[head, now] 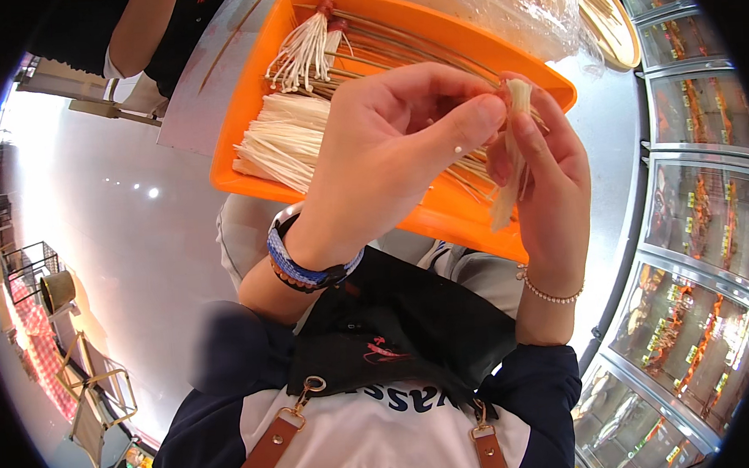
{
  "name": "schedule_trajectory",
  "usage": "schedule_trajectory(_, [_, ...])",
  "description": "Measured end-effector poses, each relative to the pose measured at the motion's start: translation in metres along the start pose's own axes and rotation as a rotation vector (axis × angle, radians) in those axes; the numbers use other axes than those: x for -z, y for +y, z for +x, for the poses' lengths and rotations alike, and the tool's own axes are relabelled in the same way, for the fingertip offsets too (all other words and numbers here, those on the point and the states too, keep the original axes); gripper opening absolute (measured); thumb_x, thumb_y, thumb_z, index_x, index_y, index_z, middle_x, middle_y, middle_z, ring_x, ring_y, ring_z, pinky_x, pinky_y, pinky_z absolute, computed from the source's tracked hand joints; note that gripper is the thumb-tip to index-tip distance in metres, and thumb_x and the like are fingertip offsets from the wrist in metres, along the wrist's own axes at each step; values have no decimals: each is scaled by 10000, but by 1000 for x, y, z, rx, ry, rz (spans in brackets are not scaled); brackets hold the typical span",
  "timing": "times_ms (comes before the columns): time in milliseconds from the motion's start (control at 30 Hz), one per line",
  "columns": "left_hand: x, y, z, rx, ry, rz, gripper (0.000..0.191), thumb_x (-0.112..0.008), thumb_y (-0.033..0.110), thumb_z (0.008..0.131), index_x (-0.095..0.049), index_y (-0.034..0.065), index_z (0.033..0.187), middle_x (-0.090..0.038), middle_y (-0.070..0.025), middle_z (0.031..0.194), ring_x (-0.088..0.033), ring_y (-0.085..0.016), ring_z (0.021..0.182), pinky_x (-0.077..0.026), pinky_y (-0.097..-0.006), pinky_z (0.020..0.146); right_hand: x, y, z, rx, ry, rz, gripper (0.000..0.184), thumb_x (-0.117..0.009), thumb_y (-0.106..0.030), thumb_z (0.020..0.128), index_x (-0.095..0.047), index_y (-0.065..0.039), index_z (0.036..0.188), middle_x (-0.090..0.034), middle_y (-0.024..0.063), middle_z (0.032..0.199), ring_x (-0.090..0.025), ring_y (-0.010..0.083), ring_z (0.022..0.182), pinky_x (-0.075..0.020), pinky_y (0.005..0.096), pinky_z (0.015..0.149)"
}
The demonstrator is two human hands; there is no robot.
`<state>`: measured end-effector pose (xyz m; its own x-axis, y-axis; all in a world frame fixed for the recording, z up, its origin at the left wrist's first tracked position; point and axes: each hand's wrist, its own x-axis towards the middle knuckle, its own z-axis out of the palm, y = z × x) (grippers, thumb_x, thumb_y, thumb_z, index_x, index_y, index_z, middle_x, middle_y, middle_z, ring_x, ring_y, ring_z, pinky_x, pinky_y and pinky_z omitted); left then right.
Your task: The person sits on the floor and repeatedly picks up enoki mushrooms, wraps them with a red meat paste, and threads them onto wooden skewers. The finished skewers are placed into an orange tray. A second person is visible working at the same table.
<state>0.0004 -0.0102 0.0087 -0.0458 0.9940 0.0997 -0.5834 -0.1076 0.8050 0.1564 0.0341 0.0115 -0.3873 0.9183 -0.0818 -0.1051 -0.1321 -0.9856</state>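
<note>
My left hand [383, 151] and my right hand [548, 155] meet above an orange plastic tray [241, 120]. The fingers of my right hand hold a small pale bundle [520, 99], seemingly enoki mushroom stems, with a limp strip hanging below it. The thumb and fingertips of my left hand pinch at the bundle's upper side; what lies between them is hidden. In the tray, enoki mushrooms with reddish wrapped ends [304, 47] rest on wooden skewers [402, 35]. A heap of loose pale enoki stems [287, 137] lies at the tray's left, partly behind my left hand.
A clear plastic bag [528, 10] and a round container of sticks [611, 18] stand beyond the tray. Glass-fronted display cases [703, 210] line the right. Another person's arm [141, 30] shows at upper left. A folding chair [97, 388] stands at lower left.
</note>
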Motion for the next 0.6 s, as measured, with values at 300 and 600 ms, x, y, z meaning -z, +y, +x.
schedule_trajectory(300, [-23,-17,7,1,5,220,204,-625,95,879,-631,-41,1030,-644,-49,812,-585,-75,731,-462,-185,657,8,13,-9,-55,-9,334,326,-451,-244,976,-592,15,1116,-589,9,818,-463,73,686,-383,210,633])
schedule_trajectory(600, [-20,-16,10,-172,138,389,199,-608,78,880,-636,-40,1038,-656,-50,852,-565,-59,708,-460,-171,657,13,14,-6,-69,-23,327,327,-430,-252,968,-603,15,1045,-569,14,809,-455,84,696,-373,208,648])
